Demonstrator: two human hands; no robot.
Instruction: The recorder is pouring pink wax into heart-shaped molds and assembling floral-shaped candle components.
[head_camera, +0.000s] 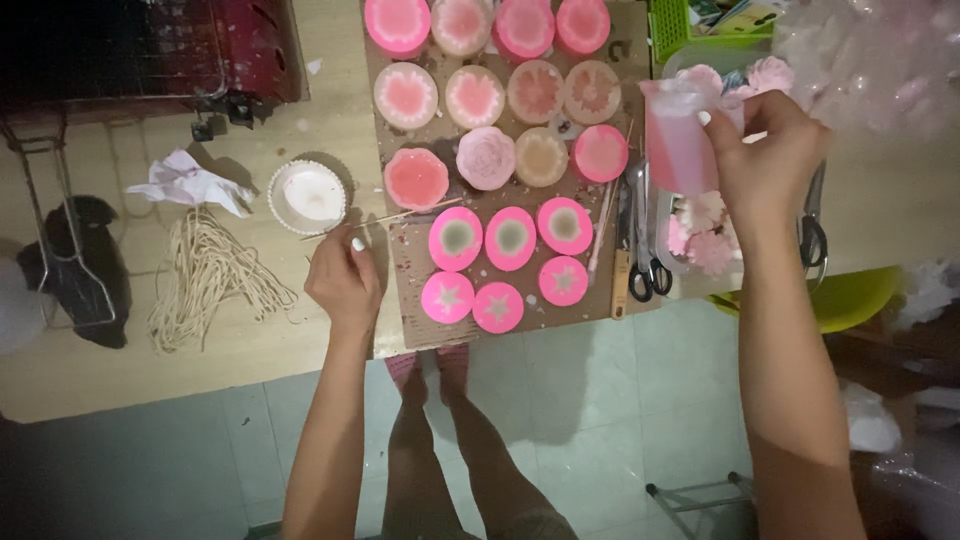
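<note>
My left hand (343, 280) pinches a thin stick (385, 218) over the tabletop (250, 350) beside the pink moulds (497, 240), while my right hand (765, 160) grips a pink-filled cup (678, 140) above them.

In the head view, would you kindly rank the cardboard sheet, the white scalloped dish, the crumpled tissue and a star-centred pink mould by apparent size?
1. cardboard sheet, by far the largest.
2. and 3. crumpled tissue and white scalloped dish: they look alike, so I cannot rank them.
4. star-centred pink mould, smallest.
</note>
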